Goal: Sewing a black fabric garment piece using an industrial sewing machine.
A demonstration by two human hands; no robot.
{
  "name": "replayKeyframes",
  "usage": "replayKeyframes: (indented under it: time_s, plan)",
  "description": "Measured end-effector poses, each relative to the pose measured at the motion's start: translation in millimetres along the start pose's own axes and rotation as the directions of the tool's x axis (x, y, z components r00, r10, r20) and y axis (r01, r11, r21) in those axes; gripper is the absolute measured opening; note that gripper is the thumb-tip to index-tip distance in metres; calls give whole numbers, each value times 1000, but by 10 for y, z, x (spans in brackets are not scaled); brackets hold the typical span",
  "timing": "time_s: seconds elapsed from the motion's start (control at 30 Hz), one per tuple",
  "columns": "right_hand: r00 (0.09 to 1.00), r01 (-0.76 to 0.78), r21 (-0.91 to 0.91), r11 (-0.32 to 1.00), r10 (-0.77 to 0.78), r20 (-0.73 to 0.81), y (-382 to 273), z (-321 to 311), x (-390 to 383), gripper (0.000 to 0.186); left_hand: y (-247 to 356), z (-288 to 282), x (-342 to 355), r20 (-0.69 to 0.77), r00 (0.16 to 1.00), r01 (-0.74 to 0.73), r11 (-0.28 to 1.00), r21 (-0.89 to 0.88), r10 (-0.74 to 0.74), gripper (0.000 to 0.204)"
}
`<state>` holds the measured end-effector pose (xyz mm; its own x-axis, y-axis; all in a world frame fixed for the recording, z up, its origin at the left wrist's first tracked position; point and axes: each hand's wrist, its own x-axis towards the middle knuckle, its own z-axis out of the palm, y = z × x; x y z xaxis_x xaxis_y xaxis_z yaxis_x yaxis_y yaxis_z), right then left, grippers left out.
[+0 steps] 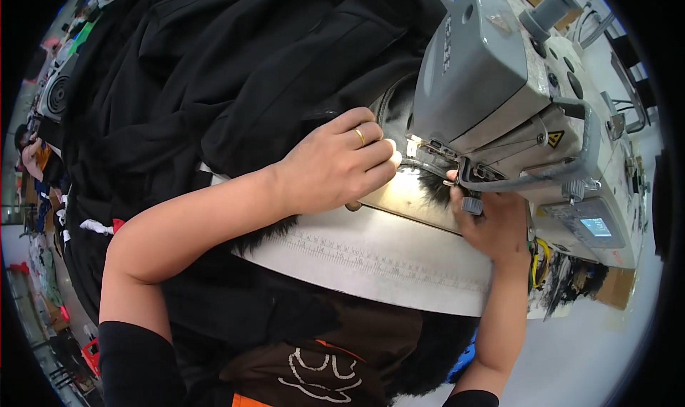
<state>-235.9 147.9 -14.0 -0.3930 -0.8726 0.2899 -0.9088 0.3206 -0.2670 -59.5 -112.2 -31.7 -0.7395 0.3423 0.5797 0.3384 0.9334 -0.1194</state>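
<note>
White table (442, 285) bore printed ruler (357, 255) | sewing machine (471, 86) showed lettering (447, 44), warning label (556, 138) | curled left hand (342, 157) touched black garment (271, 71) | right hand (496, 225) was beside fur (432, 186) | grips indiscernible

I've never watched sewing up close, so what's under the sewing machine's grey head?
Under the grey head, a lit plate shows, with black fabric and dark fur near the right hand. The fabric hides whatever lies beneath it.

The white sewing table (428, 284) bears a ruler scale (346, 253) near its front edge. A grey-and-white industrial sewing machine (474, 71) stands at right; a black garment (250, 86) drapes across the left.
</note>
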Motion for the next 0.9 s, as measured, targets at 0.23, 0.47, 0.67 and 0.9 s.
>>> replayKeyframes:
  time_s: [0.23, 0.47, 0.67, 0.9]
  plan:
    - [992, -27, 71, 997, 18, 121, 73, 279, -40, 43, -30, -65, 14, 48, 998, 52, 997, -51, -49, 18]
    - [938, -205, 70, 976, 176, 300, 94, 223, -11, 61, -157, -163, 123, 229, 971, 68, 997, 20, -71, 14]
    - [997, -19, 132, 991, 10, 70, 166, 272, -11, 17, -159, -92, 106, 240, 970, 48, 999, 17, -50, 12]
    - [998, -13, 138, 990, 5, 58, 133, 240, 20, 13, -126, -122, 3, 187, 976, 139, 983, -121, -115, 16]
